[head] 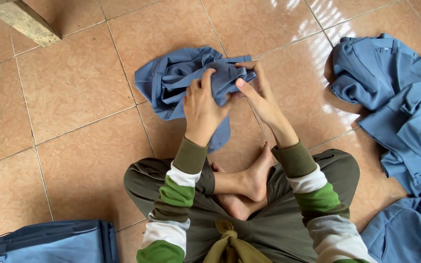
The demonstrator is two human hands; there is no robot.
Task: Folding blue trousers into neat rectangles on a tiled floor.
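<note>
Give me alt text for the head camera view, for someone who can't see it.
A person sitting cross-legged on a tan tiled floor grips a crumpled blue cloth garment with the left hand and right hand. A loose heap of blue garments lies right, a folded blue stack lower left.

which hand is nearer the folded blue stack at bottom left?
Left. The left hand grips the crumpled blue garment on the side toward the folded stack; the right hand holds the same garment farther right, away from it.
</note>
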